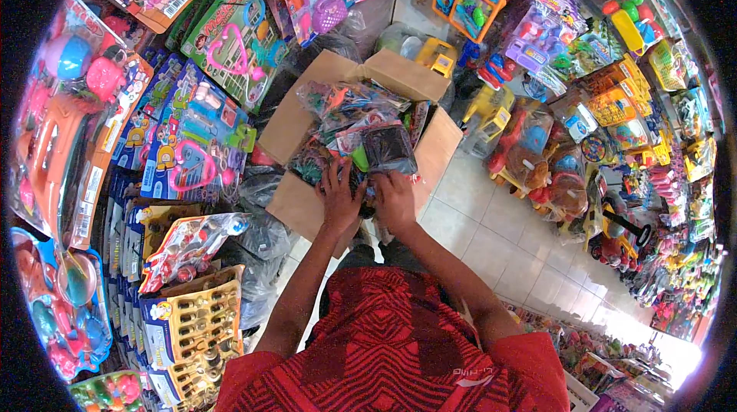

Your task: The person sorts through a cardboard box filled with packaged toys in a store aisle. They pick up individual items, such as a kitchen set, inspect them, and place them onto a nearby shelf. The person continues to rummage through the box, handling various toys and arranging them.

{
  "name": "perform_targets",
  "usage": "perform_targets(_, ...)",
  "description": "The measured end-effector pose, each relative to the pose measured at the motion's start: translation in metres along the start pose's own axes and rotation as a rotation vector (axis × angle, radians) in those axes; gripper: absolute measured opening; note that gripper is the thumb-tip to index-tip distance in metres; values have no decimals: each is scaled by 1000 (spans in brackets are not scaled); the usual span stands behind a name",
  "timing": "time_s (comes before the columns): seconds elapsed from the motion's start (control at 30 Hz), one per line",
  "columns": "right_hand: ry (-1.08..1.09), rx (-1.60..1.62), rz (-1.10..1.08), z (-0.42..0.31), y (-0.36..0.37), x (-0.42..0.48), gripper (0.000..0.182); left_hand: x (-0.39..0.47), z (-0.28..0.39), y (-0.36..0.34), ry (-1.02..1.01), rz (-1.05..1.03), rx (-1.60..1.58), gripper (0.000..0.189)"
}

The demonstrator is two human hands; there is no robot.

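Note:
An open cardboard box (291, 121) stands on the floor before me, its flaps folded outward and its inside full of plastic-wrapped toys (351, 104). My left hand (341, 196) rests with bent fingers on a dark green wrapped item (308, 161) near the box's front side. Close beside it, my right hand (394, 199) touches the near edge of a black package in clear plastic (390, 148). A bright green piece (360, 157) shows just above the hands. My fingertips are partly hidden among the packs, so any grip is unclear.
Carded toy doctor sets (196, 141) and kitchen sets (196, 325) hang at left. Dark plastic bags (265, 245) lie beside the box. Yellow toy trucks (489, 115) and bagged ride-on toys (527, 147) stand at right on the tiled floor (489, 222).

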State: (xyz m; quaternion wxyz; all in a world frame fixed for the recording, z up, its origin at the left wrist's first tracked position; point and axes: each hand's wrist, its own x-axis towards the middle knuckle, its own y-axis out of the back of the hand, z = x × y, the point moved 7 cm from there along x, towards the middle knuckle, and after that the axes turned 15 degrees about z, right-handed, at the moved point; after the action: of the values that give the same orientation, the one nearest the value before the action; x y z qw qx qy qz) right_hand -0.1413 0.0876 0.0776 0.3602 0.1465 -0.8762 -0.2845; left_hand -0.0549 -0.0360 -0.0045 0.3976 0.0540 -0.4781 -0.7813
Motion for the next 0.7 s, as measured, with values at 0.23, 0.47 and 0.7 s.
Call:
perform_targets(0.23, 43, -55, -170, -4, -19, -2, 27, -5, -5, -3, -13, 2, 4, 72)
perform_targets(0.47, -93, -144, -15, 40, 24, 4, 36, -5, -1, 0, 30, -8, 27, 73)
perform_targets(0.7, -238, -251, 68, 67, 41, 17, 16, -3, -1, 0, 1, -8, 8, 72)
